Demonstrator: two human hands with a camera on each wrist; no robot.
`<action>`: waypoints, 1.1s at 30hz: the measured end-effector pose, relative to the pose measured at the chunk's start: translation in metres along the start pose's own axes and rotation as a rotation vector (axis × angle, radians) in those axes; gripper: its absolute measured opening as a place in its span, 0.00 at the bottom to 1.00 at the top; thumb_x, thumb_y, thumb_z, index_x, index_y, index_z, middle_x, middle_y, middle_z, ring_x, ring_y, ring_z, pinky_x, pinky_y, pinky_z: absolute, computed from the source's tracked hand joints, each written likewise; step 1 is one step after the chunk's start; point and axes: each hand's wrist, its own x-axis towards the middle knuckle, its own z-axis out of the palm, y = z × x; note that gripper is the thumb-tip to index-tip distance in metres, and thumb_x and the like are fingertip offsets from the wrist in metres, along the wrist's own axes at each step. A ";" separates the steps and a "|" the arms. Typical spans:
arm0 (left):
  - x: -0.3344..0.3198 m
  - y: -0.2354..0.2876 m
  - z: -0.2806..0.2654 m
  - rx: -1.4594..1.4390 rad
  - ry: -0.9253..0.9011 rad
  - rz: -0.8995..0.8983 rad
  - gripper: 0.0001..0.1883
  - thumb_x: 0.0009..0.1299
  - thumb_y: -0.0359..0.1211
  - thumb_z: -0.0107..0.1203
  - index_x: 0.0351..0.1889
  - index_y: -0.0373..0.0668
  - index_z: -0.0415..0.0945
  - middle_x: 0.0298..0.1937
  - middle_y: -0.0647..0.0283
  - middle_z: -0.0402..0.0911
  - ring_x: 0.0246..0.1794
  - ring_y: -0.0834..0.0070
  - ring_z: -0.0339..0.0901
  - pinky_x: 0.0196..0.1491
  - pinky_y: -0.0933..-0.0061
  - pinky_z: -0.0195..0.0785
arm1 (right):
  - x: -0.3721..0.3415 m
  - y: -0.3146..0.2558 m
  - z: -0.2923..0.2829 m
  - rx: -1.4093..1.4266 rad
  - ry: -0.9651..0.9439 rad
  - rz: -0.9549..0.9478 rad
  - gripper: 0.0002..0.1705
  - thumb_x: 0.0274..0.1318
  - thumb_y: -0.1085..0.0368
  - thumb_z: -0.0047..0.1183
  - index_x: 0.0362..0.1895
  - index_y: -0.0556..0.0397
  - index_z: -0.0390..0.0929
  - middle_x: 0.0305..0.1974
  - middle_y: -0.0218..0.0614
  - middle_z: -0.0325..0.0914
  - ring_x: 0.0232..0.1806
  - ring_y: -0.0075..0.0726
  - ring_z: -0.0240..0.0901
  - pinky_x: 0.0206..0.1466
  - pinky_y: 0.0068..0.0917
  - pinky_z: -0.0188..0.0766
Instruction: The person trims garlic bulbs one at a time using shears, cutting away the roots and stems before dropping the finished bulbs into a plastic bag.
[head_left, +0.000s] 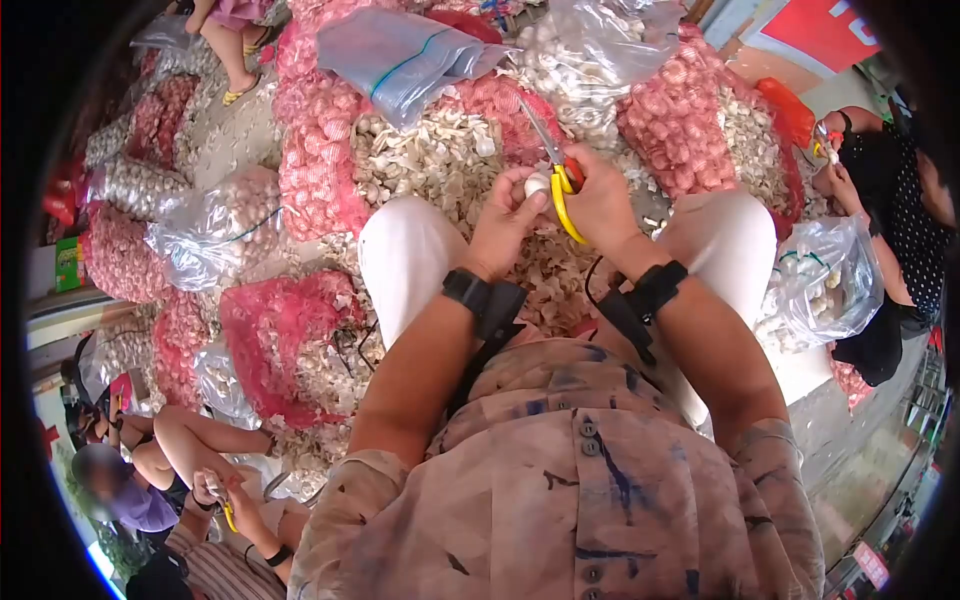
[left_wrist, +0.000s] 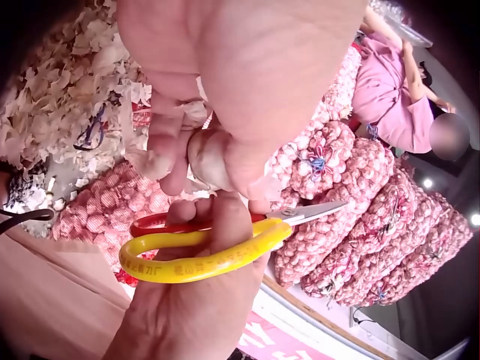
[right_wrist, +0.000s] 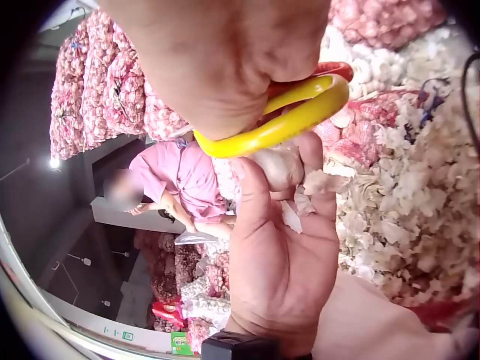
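garlic bulb (head_left: 537, 184) sat above loose peelings (head_left: 545, 280), pinched by curled fingers of the left hand (head_left: 505, 222); the right hand (head_left: 603, 205) curled round the scissors (head_left: 559, 200). sound trimming seemingly required a steady bulb, fingertips clear of blades (left_wrist: 319, 212).

Three pairs of yellow-handled scissors (head_left: 559, 203) showed; the left hand (head_left: 506, 222) held one round whitish garlic bulb (head_left: 537, 184).
Adding the right hand (head_left: 604, 205) made two hands on the camera wearer (head_left: 530, 480), alongside two black wrist straps (head_left: 466, 289) and two white-trousered knees (head_left: 402, 250); pinkish-red mesh sacks of garlic (head_left: 322, 150) overlapped too much to count.
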 end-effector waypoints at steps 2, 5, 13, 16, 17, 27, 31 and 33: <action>-0.002 0.004 0.003 0.004 0.009 -0.004 0.17 0.77 0.30 0.49 0.62 0.45 0.63 0.56 0.65 0.75 0.50 0.78 0.77 0.48 0.73 0.75 | -0.001 -0.005 -0.005 0.007 -0.029 0.020 0.22 0.48 0.68 0.67 0.49 0.53 0.76 0.34 0.42 0.80 0.34 0.34 0.77 0.40 0.30 0.76; -0.003 0.006 0.004 -0.010 0.017 -0.009 0.18 0.77 0.32 0.49 0.63 0.44 0.62 0.55 0.64 0.76 0.49 0.76 0.78 0.47 0.72 0.74 | 0.003 0.010 -0.003 0.179 -0.084 0.075 0.24 0.45 0.70 0.68 0.49 0.55 0.76 0.33 0.37 0.79 0.34 0.26 0.74 0.40 0.27 0.75; -0.003 0.002 0.000 -0.022 -0.029 -0.077 0.20 0.78 0.37 0.49 0.65 0.45 0.63 0.55 0.66 0.76 0.49 0.75 0.78 0.47 0.72 0.72 | 0.004 0.013 -0.014 0.363 -0.165 0.205 0.28 0.42 0.70 0.71 0.51 0.54 0.76 0.34 0.31 0.77 0.34 0.24 0.72 0.39 0.27 0.74; -0.001 0.000 -0.001 -0.068 -0.053 -0.100 0.19 0.78 0.36 0.49 0.65 0.45 0.64 0.54 0.66 0.77 0.49 0.75 0.78 0.46 0.73 0.72 | 0.004 0.016 -0.016 0.437 -0.201 0.262 0.26 0.44 0.69 0.70 0.50 0.55 0.76 0.33 0.36 0.79 0.34 0.29 0.75 0.39 0.29 0.75; 0.000 -0.002 -0.001 -0.052 -0.056 -0.103 0.19 0.78 0.35 0.49 0.65 0.45 0.63 0.54 0.66 0.77 0.49 0.75 0.78 0.46 0.73 0.72 | 0.005 0.033 -0.009 0.299 -0.159 0.167 0.25 0.45 0.68 0.69 0.50 0.56 0.76 0.33 0.40 0.79 0.34 0.33 0.77 0.39 0.31 0.75; 0.003 -0.007 0.000 0.123 -0.107 -0.070 0.21 0.75 0.29 0.51 0.65 0.42 0.62 0.55 0.63 0.77 0.50 0.76 0.78 0.49 0.73 0.75 | -0.009 0.007 -0.015 -0.079 0.005 0.015 0.24 0.48 0.64 0.68 0.49 0.55 0.77 0.34 0.48 0.82 0.35 0.43 0.81 0.39 0.34 0.75; 0.006 -0.006 0.002 0.203 -0.176 -0.061 0.24 0.70 0.24 0.58 0.63 0.39 0.65 0.52 0.64 0.79 0.49 0.76 0.78 0.52 0.73 0.75 | -0.009 0.003 -0.017 0.027 -0.044 0.098 0.24 0.45 0.62 0.70 0.48 0.53 0.77 0.33 0.46 0.81 0.35 0.43 0.80 0.40 0.34 0.75; 0.003 -0.005 0.004 0.322 -0.182 -0.007 0.24 0.68 0.23 0.59 0.63 0.38 0.67 0.51 0.65 0.80 0.49 0.77 0.79 0.54 0.73 0.74 | -0.008 0.006 -0.014 -0.022 -0.058 0.082 0.25 0.44 0.62 0.71 0.47 0.52 0.77 0.33 0.46 0.81 0.34 0.42 0.80 0.40 0.34 0.75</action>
